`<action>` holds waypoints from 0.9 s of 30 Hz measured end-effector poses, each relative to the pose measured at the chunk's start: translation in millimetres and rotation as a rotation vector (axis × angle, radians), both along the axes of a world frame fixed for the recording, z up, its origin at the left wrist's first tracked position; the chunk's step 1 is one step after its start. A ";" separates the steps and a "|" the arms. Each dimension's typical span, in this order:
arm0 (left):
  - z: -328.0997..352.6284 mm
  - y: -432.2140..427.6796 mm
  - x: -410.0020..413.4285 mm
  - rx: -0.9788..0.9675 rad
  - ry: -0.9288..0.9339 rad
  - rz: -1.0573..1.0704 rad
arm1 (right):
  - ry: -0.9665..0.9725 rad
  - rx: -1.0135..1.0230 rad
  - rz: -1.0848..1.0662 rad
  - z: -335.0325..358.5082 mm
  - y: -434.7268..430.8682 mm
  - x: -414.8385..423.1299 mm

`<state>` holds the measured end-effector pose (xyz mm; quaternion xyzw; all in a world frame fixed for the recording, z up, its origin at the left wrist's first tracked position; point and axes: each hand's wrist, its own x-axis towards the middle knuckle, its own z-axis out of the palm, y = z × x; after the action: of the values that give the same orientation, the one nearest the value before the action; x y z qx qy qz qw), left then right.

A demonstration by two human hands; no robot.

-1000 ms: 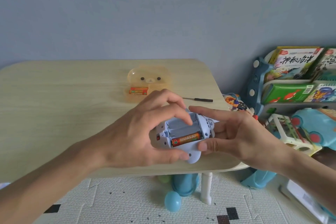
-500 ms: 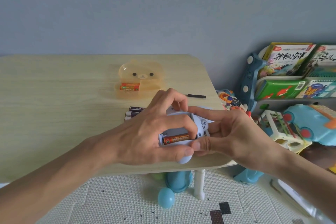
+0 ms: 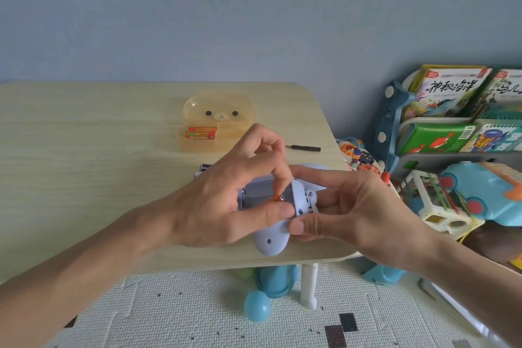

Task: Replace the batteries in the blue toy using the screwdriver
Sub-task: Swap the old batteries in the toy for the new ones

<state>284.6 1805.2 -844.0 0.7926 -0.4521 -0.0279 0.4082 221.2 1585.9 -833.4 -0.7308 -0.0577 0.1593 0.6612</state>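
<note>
The pale blue toy (image 3: 271,240) is held over the table's near right corner with its battery bay facing up. My left hand (image 3: 226,192) wraps the toy's left side, its fingertips pinching an orange battery (image 3: 276,197) inside the bay; only the battery's tip shows. My right hand (image 3: 347,206) grips the toy's right side with thumb and forefinger. The small black screwdriver (image 3: 303,147) lies on the table behind my hands. Dark loose batteries (image 3: 204,168) peek out behind my left hand.
A translucent orange bear-shaped box (image 3: 217,110) holds an orange battery pack (image 3: 201,132) on the wooden table (image 3: 84,149). A shelf of books (image 3: 452,110) and toys (image 3: 466,197) stands to the right. A blue ball (image 3: 256,306) lies on the floor mat.
My left fingers have moved down into the battery bay and now cover most of the orange battery. The view has shifted so the toy sits slightly lower.
</note>
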 end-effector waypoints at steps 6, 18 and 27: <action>14.7 11.3 12.2 0.082 -0.108 0.126 | 0.007 -0.018 -0.053 0.0 2.0 -4.7; 29.3 24.5 16.4 -0.009 0.018 0.257 | -0.018 -0.055 -0.093 4.3 4.3 -6.3; 20.2 79.9 82.4 0.190 -0.191 0.607 | -0.011 -0.034 -0.093 4.1 4.8 -5.4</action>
<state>366.9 1885.2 -823.7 0.9246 -0.2270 0.1272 0.2780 215.7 1590.7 -829.3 -0.7448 -0.0245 0.1253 0.6550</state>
